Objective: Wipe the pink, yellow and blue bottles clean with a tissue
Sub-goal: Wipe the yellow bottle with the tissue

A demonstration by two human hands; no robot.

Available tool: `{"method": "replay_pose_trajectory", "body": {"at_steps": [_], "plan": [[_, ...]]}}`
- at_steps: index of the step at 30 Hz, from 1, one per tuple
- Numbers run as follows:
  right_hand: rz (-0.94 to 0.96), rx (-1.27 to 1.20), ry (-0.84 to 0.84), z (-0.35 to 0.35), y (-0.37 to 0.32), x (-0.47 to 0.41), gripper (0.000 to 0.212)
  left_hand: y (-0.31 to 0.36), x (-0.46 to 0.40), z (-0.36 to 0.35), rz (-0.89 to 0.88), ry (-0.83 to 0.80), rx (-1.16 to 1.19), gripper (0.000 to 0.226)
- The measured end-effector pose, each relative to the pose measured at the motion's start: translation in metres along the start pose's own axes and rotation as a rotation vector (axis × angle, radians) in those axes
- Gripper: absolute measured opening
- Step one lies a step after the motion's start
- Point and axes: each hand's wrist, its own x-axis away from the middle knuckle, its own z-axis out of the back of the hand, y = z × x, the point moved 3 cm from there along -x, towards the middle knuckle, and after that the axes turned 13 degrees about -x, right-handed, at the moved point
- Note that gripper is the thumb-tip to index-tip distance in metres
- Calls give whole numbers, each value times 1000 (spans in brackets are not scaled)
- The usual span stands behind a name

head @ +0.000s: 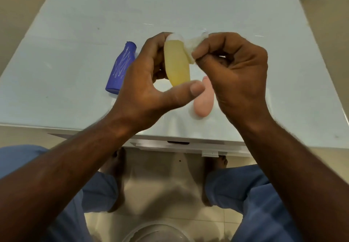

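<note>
**Yellow bottle held up and rubbed with tissue**

Hands meet above the middle of the pale table (75, 34). The left hand (147, 83) grips the yellow bottle (176, 64) lengthwise, fingers curled round its far side near the white cap and the thumb pressed at its lower end, so the bottle is lifted off the surface with its cap toward 12 o'clock. The right hand (236, 75), at 3 o'clock of the bottle, pinches a crumpled white tissue (190, 47) between thumb and curled fingers and holds it against the bottle's upper right side, just below the cap.

The blue bottle (120, 68) lies on its side on the table at 9 o'clock of the yellow one, partly hidden by the left hand, its neck pointing to 12 o'clock. The pink bottle (204, 102) lies on the table at 5 o'clock, beneath the hands, its upper end covered by them.
</note>
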Motion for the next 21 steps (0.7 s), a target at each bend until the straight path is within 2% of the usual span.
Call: {"method": "replay_pose_trajectory", "body": {"at_steps": [5, 8, 11, 13, 15, 19, 21], "plan": [[125, -42, -139, -10, -14, 11, 13, -5, -5, 1, 52, 25, 53, 102], [-17, -97, -61, -8, -10, 6, 12, -5, -2, -1, 29, -30, 30, 97], [-128, -102, -2, -3, -2, 3, 15, -5, 1, -6, 12, -75, 36, 102], [-136, -137, -24, -3, -2, 4, 10, -3, -1, -4, 28, -40, 85, 104], [-156, -171, -37, -2, -1, 4, 16, 0, -3, -1, 23, -19, 100, 103], [-163, -68, -30, 1, 4, 1, 9, -1, -2, -2, -18, -49, 32, 104], [-132, -34, -52, 0, 4, 2, 15, -4, -2, -2, 16, -37, 54, 105]]}}
